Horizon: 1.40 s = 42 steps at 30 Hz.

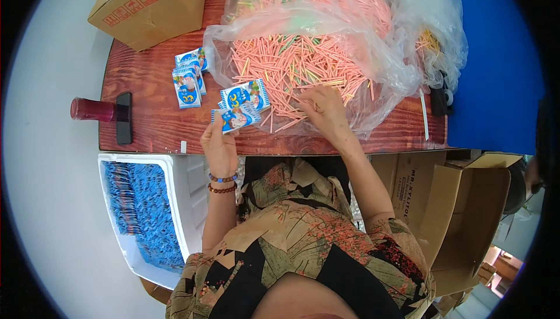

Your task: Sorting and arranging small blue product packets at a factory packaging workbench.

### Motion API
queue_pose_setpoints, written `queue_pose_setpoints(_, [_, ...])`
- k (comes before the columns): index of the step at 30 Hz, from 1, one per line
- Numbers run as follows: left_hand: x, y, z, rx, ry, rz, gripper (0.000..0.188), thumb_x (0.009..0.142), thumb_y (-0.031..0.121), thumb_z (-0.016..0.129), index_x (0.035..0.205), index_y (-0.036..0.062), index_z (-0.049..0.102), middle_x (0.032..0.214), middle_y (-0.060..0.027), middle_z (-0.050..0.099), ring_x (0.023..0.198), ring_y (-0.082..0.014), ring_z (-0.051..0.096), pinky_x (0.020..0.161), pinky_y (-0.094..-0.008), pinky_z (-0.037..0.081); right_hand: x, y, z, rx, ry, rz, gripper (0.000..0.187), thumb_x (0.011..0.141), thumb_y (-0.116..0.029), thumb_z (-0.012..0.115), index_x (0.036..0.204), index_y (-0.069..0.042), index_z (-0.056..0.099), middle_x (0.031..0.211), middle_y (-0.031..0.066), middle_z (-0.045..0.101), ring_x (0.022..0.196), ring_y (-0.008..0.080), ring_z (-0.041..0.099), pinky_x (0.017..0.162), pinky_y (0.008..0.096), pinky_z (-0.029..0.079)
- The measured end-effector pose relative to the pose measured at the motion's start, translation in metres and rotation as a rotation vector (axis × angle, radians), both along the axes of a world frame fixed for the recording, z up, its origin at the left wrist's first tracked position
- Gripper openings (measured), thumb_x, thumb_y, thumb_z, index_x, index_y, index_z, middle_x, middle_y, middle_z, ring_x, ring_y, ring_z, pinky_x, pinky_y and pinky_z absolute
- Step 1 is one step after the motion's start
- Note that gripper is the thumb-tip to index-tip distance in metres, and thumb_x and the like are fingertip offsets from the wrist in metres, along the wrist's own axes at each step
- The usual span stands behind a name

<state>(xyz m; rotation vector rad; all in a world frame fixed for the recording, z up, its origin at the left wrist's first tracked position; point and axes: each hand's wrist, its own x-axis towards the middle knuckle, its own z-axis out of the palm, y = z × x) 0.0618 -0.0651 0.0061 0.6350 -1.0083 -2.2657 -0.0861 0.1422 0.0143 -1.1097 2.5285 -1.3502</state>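
My left hand (220, 144) pinches a small blue-and-white sachet (236, 120) by its left end, above the near table edge. Another sachet (248, 94) of the same kind lies just beyond it, partly overlapped. My right hand (324, 112) reaches into the near edge of a heap of thin pink sticks (291, 62), with some green and yellow ones among them. Its fingers are bent together against the sticks, and what they hold is hidden. The heap spills from a large clear plastic bag (326, 12). Several more sachets (188, 85) lie to the left.
A cardboard box (153, 4) stands at the back left. Near the left table edge are a phone (124, 119) and a dark red cylinder (92, 109). Below sits a white foam box (181, 185) full of blue sachets. Cardboard boxes (461, 220) stand at lower right.
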Motion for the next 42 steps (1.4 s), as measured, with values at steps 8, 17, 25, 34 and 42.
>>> queue_pose_setpoints(8, [0.006, -0.006, -0.004, 0.072, -0.004, 0.058, 0.018, 0.097, 0.018, 0.059, 0.089, 0.0049, 0.068, 0.093, -0.0039, 0.069, 0.083, -0.0116, 0.064, 0.066, -0.0265, 0.048, 0.02, -0.021, 0.007, 0.351, 0.322, -0.065, 0.027, 0.079, -0.023, 0.072, 0.102, -0.014, 0.063, 0.103, 0.0057, 0.06, 0.102, 0.0244, 0.054, 0.09, 0.0415, 0.035])
queue_pose_setpoints(17, [0.003, -0.008, -0.006, 0.096, 0.011, 0.043, 0.021, 0.097, 0.022, 0.059, 0.091, 0.0042, 0.067, 0.092, -0.0047, 0.069, 0.078, -0.0119, 0.06, 0.069, -0.0273, 0.045, -0.013, 0.006, 0.0, 0.382, 0.263, -0.171, 0.028, 0.077, -0.015, 0.068, 0.105, -0.013, 0.063, 0.107, 0.0041, 0.06, 0.103, 0.025, 0.054, 0.089, 0.0419, 0.037])
queue_pose_setpoints(25, [0.001, -0.006, -0.012, 0.11, 0.007, 0.001, 0.015, 0.096, 0.017, 0.06, 0.091, 0.006, 0.068, 0.093, -0.0031, 0.07, 0.083, -0.0115, 0.065, 0.068, -0.027, 0.051, -0.056, 0.033, 0.013, 0.598, 0.634, -0.081, 0.04, 0.073, -0.016, 0.067, 0.112, -0.008, 0.061, 0.112, 0.008, 0.058, 0.105, 0.0256, 0.053, 0.09, 0.0422, 0.037])
queue_pose_setpoints(34, [0.003, -0.005, -0.015, 0.11, -0.008, 0.026, 0.018, 0.097, 0.02, 0.059, 0.091, 0.0045, 0.066, 0.092, -0.0058, 0.069, 0.08, -0.0137, 0.063, 0.068, -0.0289, 0.048, -0.066, 0.019, -0.012, 0.734, 0.807, -0.111, 0.017, 0.075, -0.015, 0.061, 0.09, -0.006, 0.06, 0.093, 0.0098, 0.055, 0.095, 0.0252, 0.054, 0.088, 0.0407, 0.038])
queue_pose_setpoints(42, [0.001, -0.003, -0.012, 0.107, -0.009, 0.019, 0.016, 0.097, 0.018, 0.059, 0.094, 0.0045, 0.068, 0.094, -0.0034, 0.07, 0.082, -0.0105, 0.064, 0.065, -0.0256, 0.05, -0.067, 0.022, -0.023, 0.636, 0.731, -0.185, 0.015, 0.082, -0.013, 0.053, 0.094, -0.006, 0.058, 0.097, 0.0109, 0.055, 0.096, 0.0261, 0.053, 0.088, 0.0428, 0.037])
